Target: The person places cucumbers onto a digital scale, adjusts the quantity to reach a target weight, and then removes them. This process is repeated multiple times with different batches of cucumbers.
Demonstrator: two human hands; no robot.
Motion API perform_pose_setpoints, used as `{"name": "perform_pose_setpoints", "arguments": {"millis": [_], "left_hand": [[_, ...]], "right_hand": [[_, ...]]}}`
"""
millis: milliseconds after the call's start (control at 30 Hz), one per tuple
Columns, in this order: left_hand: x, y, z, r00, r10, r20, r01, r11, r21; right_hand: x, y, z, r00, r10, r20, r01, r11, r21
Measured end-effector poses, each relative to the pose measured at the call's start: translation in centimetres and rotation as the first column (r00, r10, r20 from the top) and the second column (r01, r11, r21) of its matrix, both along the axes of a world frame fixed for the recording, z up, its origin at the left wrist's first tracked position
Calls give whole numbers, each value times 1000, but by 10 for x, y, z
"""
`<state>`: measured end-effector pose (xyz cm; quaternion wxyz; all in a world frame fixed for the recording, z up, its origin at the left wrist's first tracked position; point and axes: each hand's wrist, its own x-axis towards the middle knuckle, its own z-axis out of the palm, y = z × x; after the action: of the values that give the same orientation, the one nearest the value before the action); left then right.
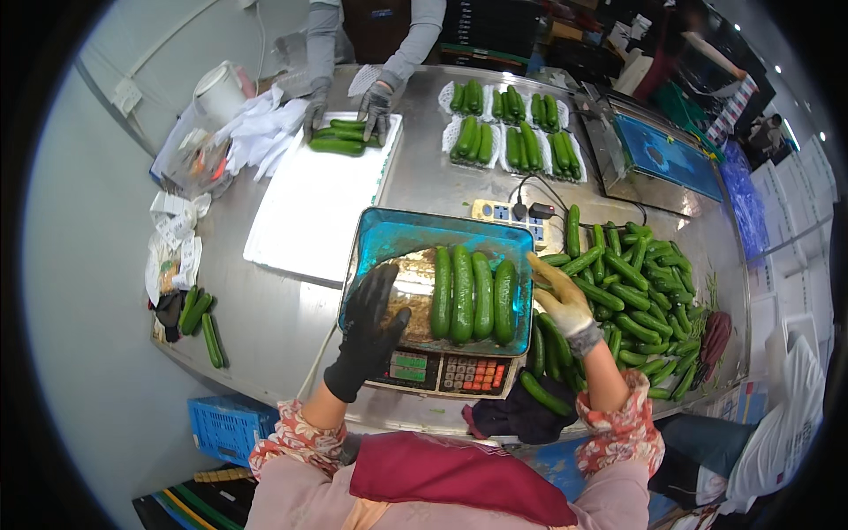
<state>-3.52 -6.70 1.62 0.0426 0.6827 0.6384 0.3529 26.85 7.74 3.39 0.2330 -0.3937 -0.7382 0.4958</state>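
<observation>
Several green cucumbers (pixel 473 295) lie side by side on the blue tray of a digital weighing scale (pixel 450 228). My left hand (pixel 374 318), in a black glove, rests over the tray's left part with fingers spread, holding nothing. My right hand (pixel 563 298), in a pale yellowish glove, is at the tray's right edge, fingers apart and nothing gripped, beside a large heap of cucumbers (pixel 636 285). One loose cucumber (pixel 544 393) lies on a dark cloth (pixel 520 416) below the scale's right corner. The scale's keypad (pixel 474 375) faces me.
Across the metal table, a co-worker's gloved hands (pixel 376 111) touch cucumbers (pixel 339 137) on a white foam board (pixel 318 199). Netted cucumber bundles (pixel 509 142) stand at the back, near a power strip (pixel 510 213) and a wrapping machine (pixel 662 156). A few cucumbers (pixel 196 311) lie far left.
</observation>
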Motion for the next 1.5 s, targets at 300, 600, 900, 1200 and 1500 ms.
{"name": "perform_pose_setpoints", "arguments": {"millis": [300,600,900,1200,1500], "left_hand": [[-27,2,11,635,-53,770,115,993,-26],[-37,-8,37,74,72,995,328,940,-92],[-45,12,14,-299,214,930,496,868,-41],[-19,35,2,-196,323,926,572,804,-159],[1,33,14,-217,328,919,588,796,-146]], "right_hand": [[35,-81,-6,950,-281,-134,257,951,-173],[10,-77,6,963,-247,-105,206,932,-298],[-24,-46,-9,962,-268,-48,237,911,-338],[-60,-54,-15,738,-194,646,129,981,147],[10,-73,0,963,-266,-48,236,915,-326]]}}
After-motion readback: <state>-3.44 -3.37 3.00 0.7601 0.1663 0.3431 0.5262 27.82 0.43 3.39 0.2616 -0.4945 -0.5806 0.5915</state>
